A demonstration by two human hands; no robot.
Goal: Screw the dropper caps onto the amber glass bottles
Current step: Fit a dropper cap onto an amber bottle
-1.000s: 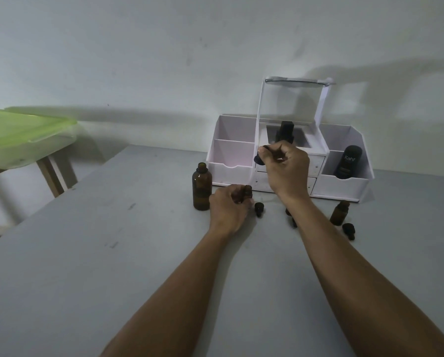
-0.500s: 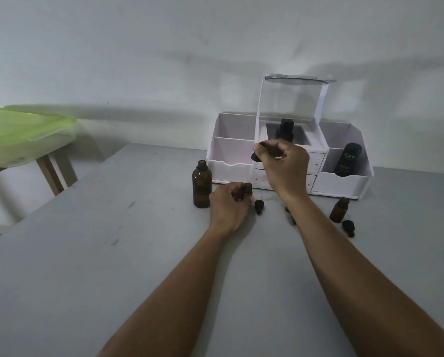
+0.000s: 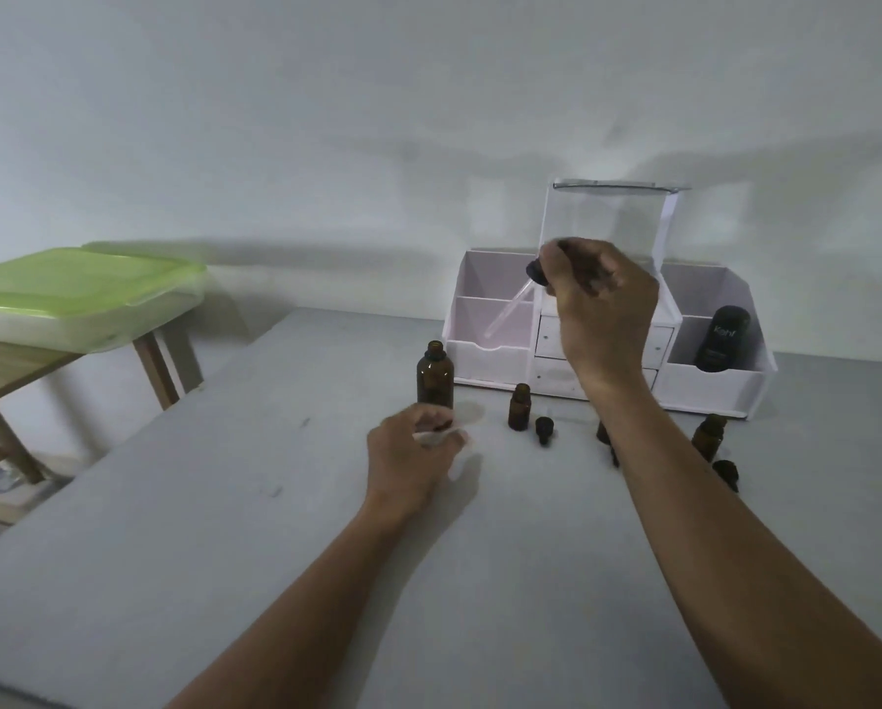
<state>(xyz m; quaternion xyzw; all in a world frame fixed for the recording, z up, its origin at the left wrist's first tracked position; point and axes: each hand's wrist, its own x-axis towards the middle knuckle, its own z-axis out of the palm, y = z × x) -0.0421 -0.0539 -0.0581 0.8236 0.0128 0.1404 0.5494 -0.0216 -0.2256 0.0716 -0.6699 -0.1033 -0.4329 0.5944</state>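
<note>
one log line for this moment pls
right hand: pinches dropper cap, pipette angled down, before white organizer | left hand: at tall amber bottle base, grip blurred | small amber bottle: uncapped

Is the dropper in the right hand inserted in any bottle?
No, the right hand holds the dropper cap raised before the white organizer, its glass pipette hanging free above the table.

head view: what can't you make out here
- Left hand: motion-blurred in the head view; cannot tell whether it holds anything.
- Amber bottle: mostly hidden behind the right forearm.
- Organizer middle compartment: covered by the right hand pinching the dropper cap.
</note>
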